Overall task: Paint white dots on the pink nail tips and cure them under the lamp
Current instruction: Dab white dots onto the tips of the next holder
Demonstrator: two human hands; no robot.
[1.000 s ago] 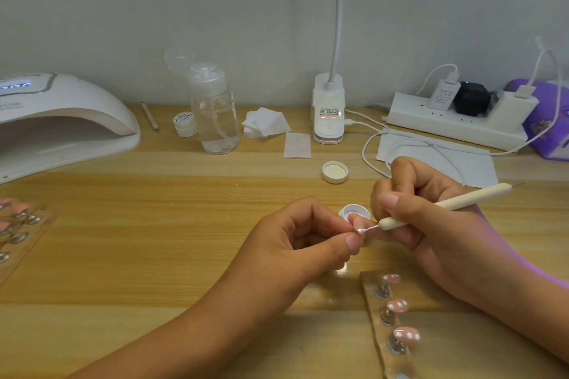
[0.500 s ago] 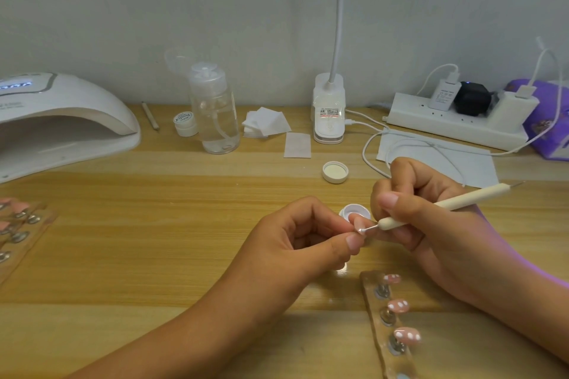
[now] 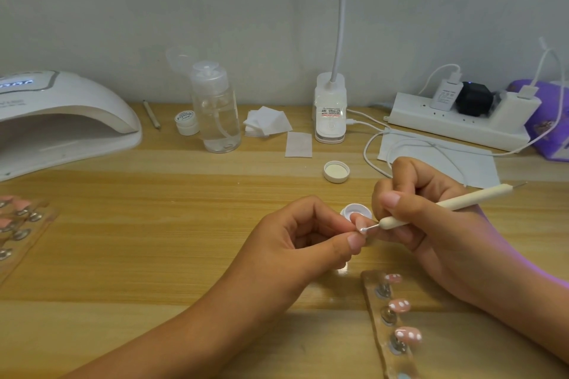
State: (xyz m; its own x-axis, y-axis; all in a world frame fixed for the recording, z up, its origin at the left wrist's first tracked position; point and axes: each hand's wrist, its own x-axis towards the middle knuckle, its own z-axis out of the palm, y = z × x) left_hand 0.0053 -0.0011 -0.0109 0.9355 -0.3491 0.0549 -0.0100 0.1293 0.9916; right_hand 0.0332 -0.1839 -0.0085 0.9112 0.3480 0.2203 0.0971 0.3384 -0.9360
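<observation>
My left hand [image 3: 295, 243] pinches a small pink nail tip [image 3: 362, 230] between thumb and fingertips above the table. My right hand [image 3: 431, 224] grips a cream dotting pen [image 3: 446, 204], and its metal point touches that nail tip. Just behind the fingers sits a small white pot of paint [image 3: 356, 212]. A clear holder strip [image 3: 388, 326] at the lower right carries pink tips with white dots [image 3: 408, 334]. A second strip with pink tips [image 3: 18, 224] lies at the left edge. The white curing lamp [image 3: 61, 120] stands at the far left.
A white lid [image 3: 336, 171] lies behind the pot. At the back stand a clear pump bottle [image 3: 215, 111], a small white jar [image 3: 187, 122], cotton pads [image 3: 267, 125], a clip-lamp base [image 3: 330, 114], a power strip [image 3: 458, 121] with cables, and white paper [image 3: 437, 160].
</observation>
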